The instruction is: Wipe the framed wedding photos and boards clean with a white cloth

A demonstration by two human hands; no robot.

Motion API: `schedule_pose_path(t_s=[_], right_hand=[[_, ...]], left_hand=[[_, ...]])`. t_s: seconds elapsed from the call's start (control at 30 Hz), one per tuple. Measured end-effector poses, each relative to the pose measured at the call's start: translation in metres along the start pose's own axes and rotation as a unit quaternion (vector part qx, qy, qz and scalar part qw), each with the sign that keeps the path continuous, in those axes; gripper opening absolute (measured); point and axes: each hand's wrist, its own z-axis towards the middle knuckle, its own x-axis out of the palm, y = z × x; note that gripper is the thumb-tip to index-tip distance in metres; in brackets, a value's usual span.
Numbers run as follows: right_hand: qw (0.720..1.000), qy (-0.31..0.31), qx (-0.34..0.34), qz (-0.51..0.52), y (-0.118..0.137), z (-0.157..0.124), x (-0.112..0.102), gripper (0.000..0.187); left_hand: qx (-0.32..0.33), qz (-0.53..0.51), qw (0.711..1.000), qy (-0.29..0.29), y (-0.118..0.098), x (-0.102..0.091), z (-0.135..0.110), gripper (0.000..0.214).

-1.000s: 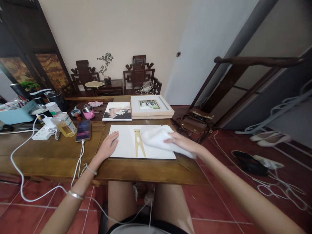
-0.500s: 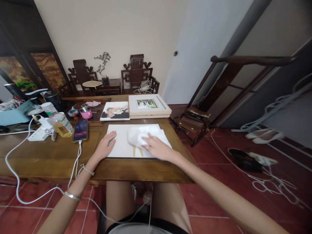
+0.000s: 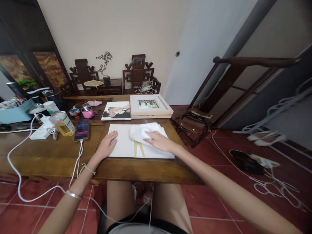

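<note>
White cloth (image 3: 138, 130) is lying bunched over the right part of a white panel (image 3: 122, 144), partly covering a forked gold piece (image 3: 136, 150). The right hand (image 3: 157, 141) is gripping the cloth from above; the left hand (image 3: 108, 145) is resting flat on the panel's left edge. Beyond, a framed picture (image 3: 148, 104) is sitting on the wooden table (image 3: 146, 170).

Soft indoor light, dark upper-right corner, slightly blurred white cloth (image 3: 138, 132), wide-angle stretching at edges

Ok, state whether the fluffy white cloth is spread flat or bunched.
Bunched: the white cloth makes a thick, rounded mound under the right hand, atop the white rectangular panel.
</note>
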Motion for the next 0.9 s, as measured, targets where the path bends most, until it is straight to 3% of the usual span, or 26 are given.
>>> schedule_pose_path(t_s=[0.13,0.23,0.33,0.47,0.57,0.67,0.77,0.9], right_hand=[[0.998,-0.046,0.011,-0.044,-0.004,0.052,0.001,0.029],[0.996,-0.052,0.020,-0.066,0.006,0.063,0.006,0.029],[0.995,-0.043,-0.007,-0.088,0.022,0.047,0.015,0.029],[0.988,-0.003,-0.099,-0.116,0.043,-0.004,0.023,0.031],[0.983,0.030,-0.149,-0.100,0.058,-0.044,0.018,0.028],[0.982,0.057,-0.156,-0.088,0.065,-0.065,0.006,0.024],[0.986,0.079,-0.111,-0.097,0.058,-0.054,-0.003,0.023],[0.991,0.041,-0.050,-0.117,0.032,-0.002,-0.004,0.025]], left_hand=[[-0.001,-0.004,1.000,0.004,0.000,-0.001,0.000,0.045],[-0.004,-0.008,1.000,0.004,0.001,0.000,0.000,0.045],[-0.003,-0.012,1.000,0.002,0.001,0.000,0.000,0.045],[-0.001,-0.014,1.000,-0.002,0.000,0.002,0.000,0.045],[-0.003,-0.012,1.000,0.000,0.000,0.002,0.000,0.045],[-0.002,-0.009,1.000,0.003,0.000,0.002,0.000,0.044],[0.000,-0.007,1.000,0.002,0.001,0.002,0.000,0.044],[-0.003,-0.004,1.000,0.000,0.001,0.001,0.000,0.044]])
